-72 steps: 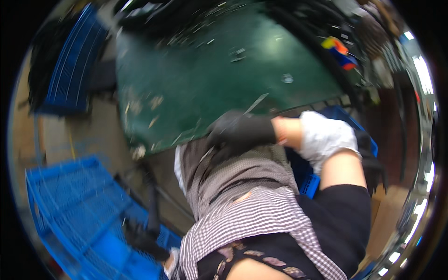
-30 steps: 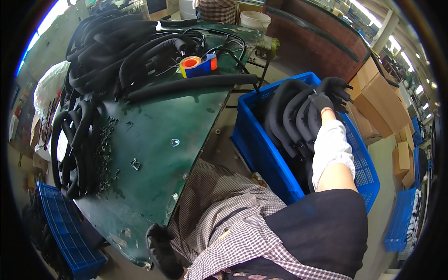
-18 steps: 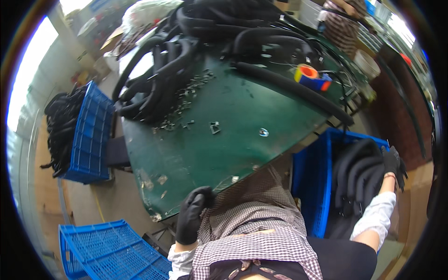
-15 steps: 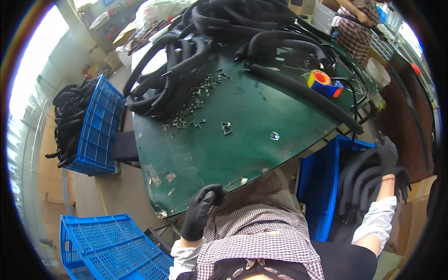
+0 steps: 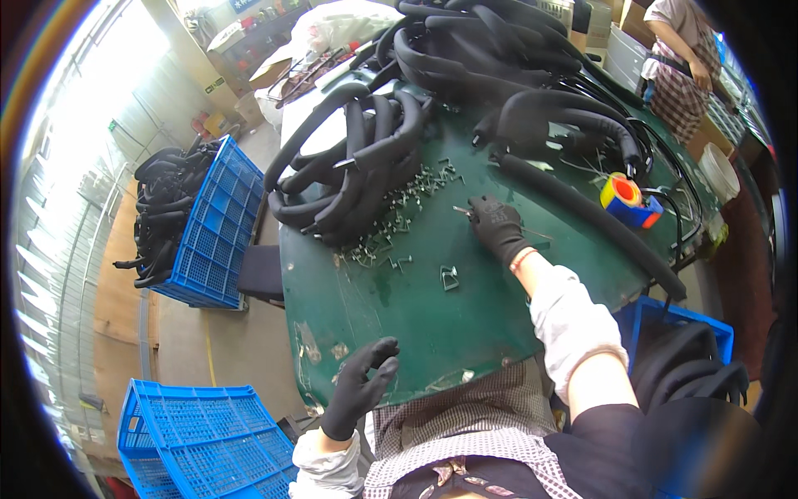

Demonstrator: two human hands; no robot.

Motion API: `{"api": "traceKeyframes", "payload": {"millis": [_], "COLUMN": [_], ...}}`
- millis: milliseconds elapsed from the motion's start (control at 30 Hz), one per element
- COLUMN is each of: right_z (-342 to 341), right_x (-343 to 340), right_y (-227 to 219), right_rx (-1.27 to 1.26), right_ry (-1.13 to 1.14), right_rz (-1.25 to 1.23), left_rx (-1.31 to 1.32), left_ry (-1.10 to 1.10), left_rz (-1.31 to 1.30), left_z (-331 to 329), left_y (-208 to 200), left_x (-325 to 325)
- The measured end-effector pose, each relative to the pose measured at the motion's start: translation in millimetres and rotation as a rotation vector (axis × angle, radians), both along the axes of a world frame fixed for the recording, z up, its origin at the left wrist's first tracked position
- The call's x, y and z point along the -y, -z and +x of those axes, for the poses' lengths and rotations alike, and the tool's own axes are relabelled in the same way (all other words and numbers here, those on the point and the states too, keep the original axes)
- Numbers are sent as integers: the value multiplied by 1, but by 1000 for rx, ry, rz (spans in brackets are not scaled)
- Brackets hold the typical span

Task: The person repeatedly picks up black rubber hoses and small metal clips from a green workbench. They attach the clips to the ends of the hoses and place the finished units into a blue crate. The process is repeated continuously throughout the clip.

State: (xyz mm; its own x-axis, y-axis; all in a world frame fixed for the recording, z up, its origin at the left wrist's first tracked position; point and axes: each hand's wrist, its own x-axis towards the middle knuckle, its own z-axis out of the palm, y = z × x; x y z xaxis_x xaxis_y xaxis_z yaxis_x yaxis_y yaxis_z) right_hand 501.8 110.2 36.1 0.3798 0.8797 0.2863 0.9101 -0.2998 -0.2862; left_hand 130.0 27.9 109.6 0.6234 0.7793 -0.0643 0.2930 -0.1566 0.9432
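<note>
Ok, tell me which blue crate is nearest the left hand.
The lower-left crate; the upper-left crate and right crate, both holding black tubes, stand farther off.

Toward 3 o'clock, my right hand [image 5: 496, 226] covers the middle of a thin rod [image 5: 462, 209]; only its ends show, too fine for me to make out what it is. Near the centre toward 12, the metal clips [image 5: 405, 224] lie too tangled for me to count. The black tube pile [image 5: 474, 50] runs off the top edge between 12 and 1; at 2, that edge cuts off the co-worker's [image 5: 677, 101] head. My sleeve and the tabletop partly hide the blue crate [image 5: 725, 337] toward 4.
</note>
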Motion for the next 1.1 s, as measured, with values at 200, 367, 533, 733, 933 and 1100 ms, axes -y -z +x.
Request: {"api": "traceKeyframes", "payload": {"millis": [200, 367, 533, 733, 933, 1100], "right_z": [11, 16, 12, 16, 8, 12], "right_x": [-80, -77, -81, -76, -73, -74], "right_y": [17, 33, 40, 44, 39, 39], "right_rx": [-88, -32, 62, 121, 121, 189], "right_ry": [228, 152, 118, 65, 61, 106], "right_rz": [-93, 24, 77, 147, 112, 170], "left_rx": [-167, -241, -648, -846, -648, -244], "left_ry": [-100, -230, -482, -470, -596, -557], "left_rz": [440, 994, 1276, 955, 1409, 1806], "left_z": [10, 58, 101, 142, 127, 86], "left_y": [-17, -35, -13, -22, -48, -145], "left_x": [-102, -265, -411, -470, -459, -377]}}
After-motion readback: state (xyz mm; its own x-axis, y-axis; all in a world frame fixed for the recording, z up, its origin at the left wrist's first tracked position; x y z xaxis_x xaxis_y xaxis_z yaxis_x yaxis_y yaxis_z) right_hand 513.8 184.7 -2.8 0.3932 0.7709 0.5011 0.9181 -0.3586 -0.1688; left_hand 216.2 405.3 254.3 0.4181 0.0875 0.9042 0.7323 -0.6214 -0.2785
